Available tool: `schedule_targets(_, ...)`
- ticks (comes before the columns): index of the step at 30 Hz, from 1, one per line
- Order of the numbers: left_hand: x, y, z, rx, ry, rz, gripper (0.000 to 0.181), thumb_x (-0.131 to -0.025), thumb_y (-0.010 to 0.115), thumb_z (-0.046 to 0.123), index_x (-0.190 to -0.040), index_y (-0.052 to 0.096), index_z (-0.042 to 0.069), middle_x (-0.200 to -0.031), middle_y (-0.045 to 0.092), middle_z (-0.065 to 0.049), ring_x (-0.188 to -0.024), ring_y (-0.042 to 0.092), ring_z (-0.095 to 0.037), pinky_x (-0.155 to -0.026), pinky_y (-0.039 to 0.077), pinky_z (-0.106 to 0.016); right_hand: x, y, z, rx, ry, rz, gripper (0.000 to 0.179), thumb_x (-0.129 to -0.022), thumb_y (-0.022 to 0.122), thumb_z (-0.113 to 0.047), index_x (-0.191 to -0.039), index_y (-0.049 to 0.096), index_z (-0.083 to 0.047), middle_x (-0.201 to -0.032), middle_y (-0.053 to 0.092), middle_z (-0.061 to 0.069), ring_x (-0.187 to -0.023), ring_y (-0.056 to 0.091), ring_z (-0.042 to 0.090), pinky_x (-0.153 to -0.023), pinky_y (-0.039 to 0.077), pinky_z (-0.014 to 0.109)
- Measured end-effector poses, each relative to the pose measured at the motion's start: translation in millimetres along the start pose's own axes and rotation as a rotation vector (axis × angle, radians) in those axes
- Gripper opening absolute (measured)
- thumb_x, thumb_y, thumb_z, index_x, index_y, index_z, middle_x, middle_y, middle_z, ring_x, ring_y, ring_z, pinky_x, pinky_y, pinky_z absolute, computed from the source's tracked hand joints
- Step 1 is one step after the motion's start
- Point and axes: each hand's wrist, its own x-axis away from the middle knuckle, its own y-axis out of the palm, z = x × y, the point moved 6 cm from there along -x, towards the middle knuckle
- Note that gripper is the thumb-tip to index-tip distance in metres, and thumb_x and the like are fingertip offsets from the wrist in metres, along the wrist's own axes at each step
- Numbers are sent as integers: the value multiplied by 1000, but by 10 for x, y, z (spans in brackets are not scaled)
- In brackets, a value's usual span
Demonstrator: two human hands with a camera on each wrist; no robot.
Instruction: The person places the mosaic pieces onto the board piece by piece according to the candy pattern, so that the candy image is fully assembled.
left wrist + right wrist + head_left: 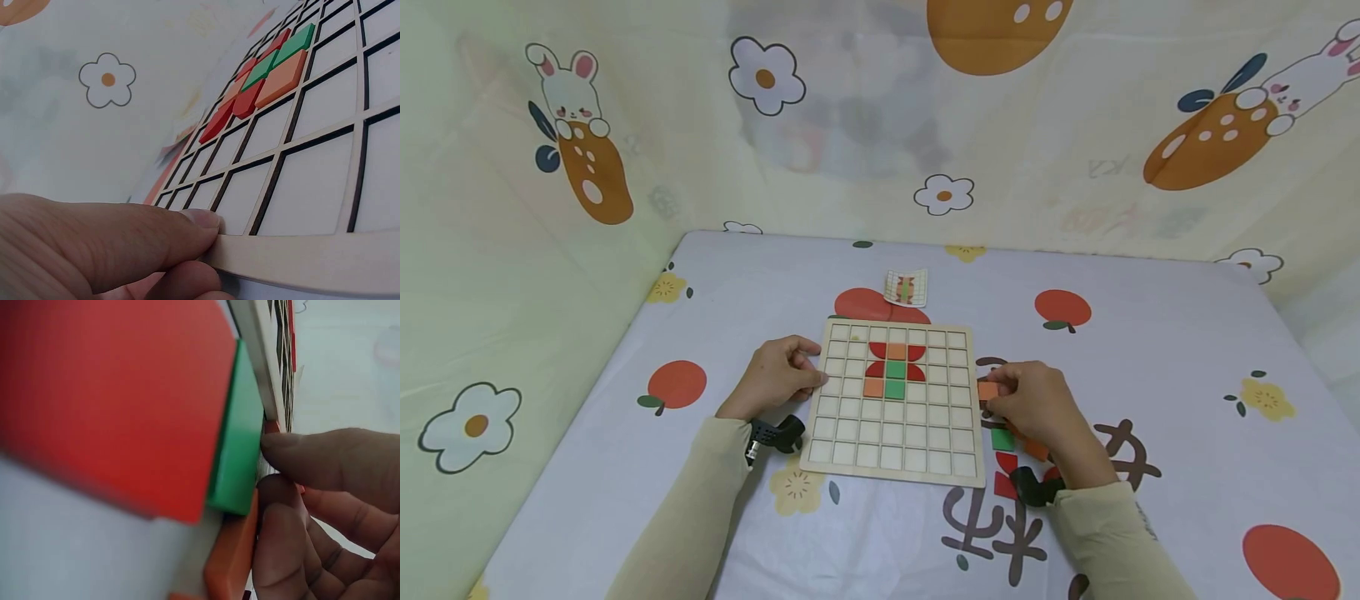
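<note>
Beyond the gridded board (892,458) lies a card (906,288).

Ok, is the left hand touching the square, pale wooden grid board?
Touching: the left wrist view shows the left hand pinching the board at its rim, thumb on top.

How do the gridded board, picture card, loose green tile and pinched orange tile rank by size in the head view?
1. Gridded board
2. Picture card
3. Loose green tile and pinched orange tile: they look too alike to rank.
</note>
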Motion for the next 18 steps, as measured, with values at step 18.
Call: schedule_targets(18,9,1,-1,0,-5,-1,43,-88,83,10,-127,65,3,-87,66,-7,-65,63,-16,-61,54,-26,6,28,-272,-57,-63,-21,38,-87,83,-16,-120,76,1,-84,67,6,-91,56,25,-63,49,31)
